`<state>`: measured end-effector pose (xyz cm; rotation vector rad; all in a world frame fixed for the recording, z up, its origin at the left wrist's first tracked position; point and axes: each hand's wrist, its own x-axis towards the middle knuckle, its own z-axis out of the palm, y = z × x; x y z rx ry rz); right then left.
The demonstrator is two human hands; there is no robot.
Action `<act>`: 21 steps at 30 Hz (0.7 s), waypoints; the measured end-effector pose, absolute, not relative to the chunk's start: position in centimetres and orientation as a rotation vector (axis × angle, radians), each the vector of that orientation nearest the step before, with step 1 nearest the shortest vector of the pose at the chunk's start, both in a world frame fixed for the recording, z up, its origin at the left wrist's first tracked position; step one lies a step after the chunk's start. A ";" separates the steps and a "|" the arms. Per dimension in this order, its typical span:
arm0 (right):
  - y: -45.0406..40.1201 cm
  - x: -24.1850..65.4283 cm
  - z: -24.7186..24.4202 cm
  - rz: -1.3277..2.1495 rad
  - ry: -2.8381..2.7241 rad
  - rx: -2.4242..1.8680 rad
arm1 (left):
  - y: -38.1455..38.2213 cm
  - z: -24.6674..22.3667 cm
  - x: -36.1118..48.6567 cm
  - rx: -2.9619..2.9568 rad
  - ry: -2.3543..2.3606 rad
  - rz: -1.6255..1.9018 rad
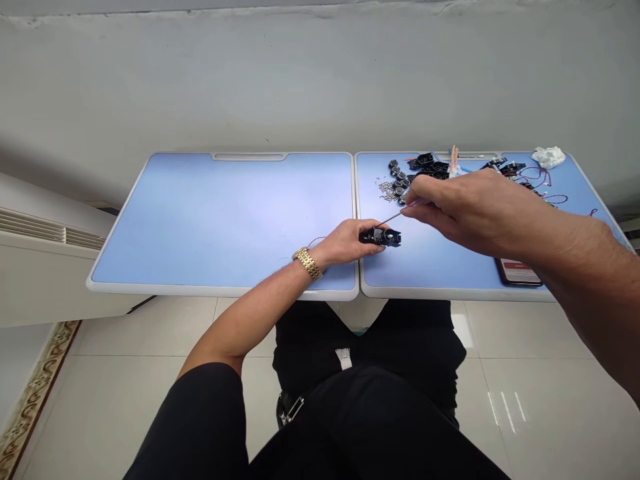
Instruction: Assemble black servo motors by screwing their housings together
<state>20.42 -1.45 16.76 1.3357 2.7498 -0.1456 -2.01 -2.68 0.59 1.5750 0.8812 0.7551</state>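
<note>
My left hand [345, 243] grips a small black plastic housing [381, 236] with a metal part in its middle, holding it low over the seam between the two blue tabletops. My right hand [465, 210] hangs above the right tabletop [430, 267], pinching a thin pinkish rod-like tool [395, 215] whose tip points at the housing and comes close to it. Behind that hand lie several black housings [425, 161], several small round metal-and-black parts [397, 180] and a heap of tiny screws [386, 191]. My right hand partly hides these parts.
Dark red wires [540, 177] and more black parts lie at the back right, near a crumpled white tissue [549, 157]. A phone [517, 272] sits under my right forearm. A gold wristwatch [308, 264] circles my left wrist. A white radiator [45, 227] stands at left.
</note>
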 end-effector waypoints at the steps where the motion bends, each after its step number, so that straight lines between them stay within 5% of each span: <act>1: -1.5 20.3 16.8 -0.099 2.730 1.336 | -2.7 0.6 -2.0 1.573 0.880 0.758; 6: -1.5 20.6 16.6 0.050 2.596 1.407 | -2.6 0.5 -2.0 1.553 0.863 0.755; 13: -1.6 21.0 16.7 -0.330 2.698 1.435 | -2.7 0.6 -2.0 1.603 0.854 0.757; 21: -1.6 20.4 16.5 -0.004 2.645 1.402 | -2.7 0.9 -2.0 1.608 0.856 0.739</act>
